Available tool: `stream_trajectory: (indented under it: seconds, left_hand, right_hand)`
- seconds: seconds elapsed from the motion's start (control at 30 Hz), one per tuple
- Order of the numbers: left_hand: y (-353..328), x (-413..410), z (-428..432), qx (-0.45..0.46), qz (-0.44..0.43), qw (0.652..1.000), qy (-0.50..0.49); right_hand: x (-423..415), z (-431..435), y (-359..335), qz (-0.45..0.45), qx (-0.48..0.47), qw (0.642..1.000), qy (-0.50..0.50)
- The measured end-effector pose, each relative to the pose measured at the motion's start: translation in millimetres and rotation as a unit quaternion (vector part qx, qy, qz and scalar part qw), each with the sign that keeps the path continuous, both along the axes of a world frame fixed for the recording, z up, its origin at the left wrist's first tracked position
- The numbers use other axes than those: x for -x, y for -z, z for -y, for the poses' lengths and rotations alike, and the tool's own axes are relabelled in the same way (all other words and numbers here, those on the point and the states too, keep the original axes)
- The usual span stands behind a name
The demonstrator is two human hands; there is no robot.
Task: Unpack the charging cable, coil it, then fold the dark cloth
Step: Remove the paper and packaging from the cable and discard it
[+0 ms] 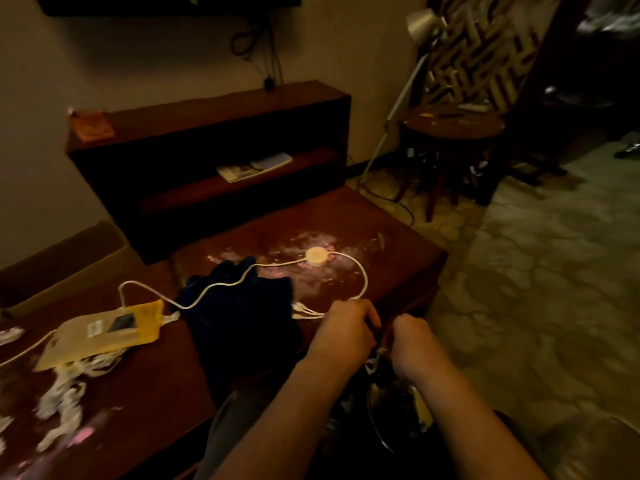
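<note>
The left hand (343,327) holds the charging cable (315,257) in its grip near the tabletop (156,368)'s right edge. The cable crosses the dark cloth (242,313). The right hand (414,337) is curled, and I cannot tell what it holds.

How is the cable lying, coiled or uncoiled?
Uncoiled: the cable trails loosely over the cloth and across the table, no loops wound.

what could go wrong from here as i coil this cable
The white cable lies across the dark cloth, so pulling it in may drag the cloth along. Farther left it runs at the yellow package, where it could snag. The round puck may skid across the table if the left hand, which seems to hold the cable's end, tugs hard.
</note>
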State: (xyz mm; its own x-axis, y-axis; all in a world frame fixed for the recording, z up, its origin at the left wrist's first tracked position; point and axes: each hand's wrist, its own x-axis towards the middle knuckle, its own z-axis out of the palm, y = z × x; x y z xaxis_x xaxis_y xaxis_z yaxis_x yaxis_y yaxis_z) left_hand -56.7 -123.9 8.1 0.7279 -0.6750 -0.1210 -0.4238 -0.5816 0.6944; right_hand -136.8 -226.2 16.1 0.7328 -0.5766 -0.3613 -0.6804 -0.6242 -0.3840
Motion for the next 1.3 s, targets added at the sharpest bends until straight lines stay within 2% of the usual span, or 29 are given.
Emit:
stream_trajectory:
  seconds: [0.13, 0.23, 0.33, 0.57, 0.67, 0.83, 0.97, 1.07, 1.17, 1.23, 1.3]
  left_hand:
    - [8.8, 27.0, 40.8, -0.055, -0.017, 0.994, 0.089]
    - [15.3, 38.2, 50.9, -0.08, -0.037, 0.989, 0.116]
    - [16.6, 34.5, 51.1, -0.093, -0.044, 0.988, 0.116]
    - [22.5, 16.4, 31.9, -0.127, -0.039, 0.987, 0.085]
    - [23.7, 8.6, 21.7, -0.114, -0.045, 0.991, 0.058]
    - [12.7, -8.8, -27.9, -0.044, 0.004, 0.997, -0.057]
    - [-3.7, -35.6, -105.8, 0.011, 0.023, 0.984, -0.179]
    - [1.9, -53.6, -183.5, -0.028, 0.068, 0.965, -0.252]
    - [16.6, -58.1, -257.6, -0.112, 0.093, 0.934, -0.325]
    - [25.1, -54.7, -296.1, -0.181, 0.081, 0.909, -0.367]
    - [35.1, -51.7, -327.7, -0.203, 0.056, 0.894, -0.396]
  right_hand:
    - [27.1, 39.2, 7.6, -0.106, -0.001, 0.994, -0.007]
    - [36.5, 57.7, 17.7, -0.149, -0.004, 0.989, 0.0]
    - [41.3, 79.0, 24.6, -0.159, -0.011, 0.987, 0.02]
    - [35.5, 73.3, 27.2, -0.213, -0.02, 0.977, -0.023]
    - [26.4, 63.0, 25.0, -0.168, -0.008, 0.986, 0.008]
    - [-13.1, 12.6, 16.9, 0.002, -0.026, 1.0, 0.008]
    - [-61.1, -62.2, 3.7, 0.08, -0.128, 0.987, -0.059]
    - [-97.2, -128.3, 0.3, 0.131, -0.171, 0.966, -0.144]
    - [-128.1, -191.8, 5.5, 0.164, -0.2, 0.945, -0.199]
    - [-140.2, -226.2, 13.0, 0.15, -0.22, 0.932, -0.246]
    - [-147.8, -252.1, 22.3, 0.109, -0.224, 0.914, -0.319]
